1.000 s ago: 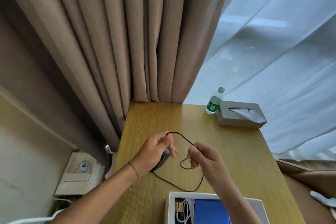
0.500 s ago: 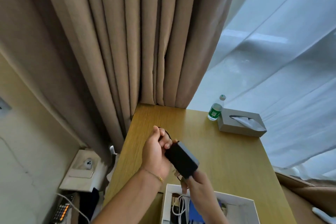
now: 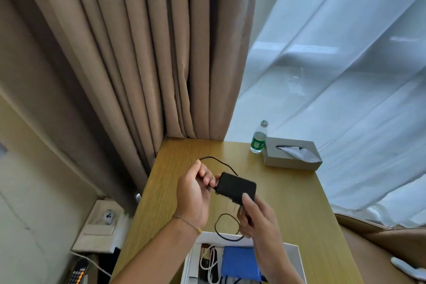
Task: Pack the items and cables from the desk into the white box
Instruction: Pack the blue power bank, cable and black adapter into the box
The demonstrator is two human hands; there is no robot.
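Note:
A black power adapter (image 3: 237, 187) is held above the wooden desk (image 3: 288, 203) by my right hand (image 3: 255, 219), which grips its lower end. Its thin black cable (image 3: 217, 161) arcs up from my left hand (image 3: 194, 193), whose fingers pinch it beside the adapter. Another loop of the cable (image 3: 227, 228) hangs below, over the rim of the white box (image 3: 296, 258). The box sits at the near edge of the desk and holds a blue item (image 3: 239, 263) and a white cable (image 3: 211, 263).
A water bottle (image 3: 258, 137) and a grey tissue box (image 3: 291, 153) stand at the desk's far right. Beige curtains (image 3: 138, 53) hang behind the desk. A wall socket plate (image 3: 101, 226) sits low on the left.
The adapter has come up into my right hand and tilted flatter. My left hand has drawn the cable out into an arc again. The camera has tipped down slightly.

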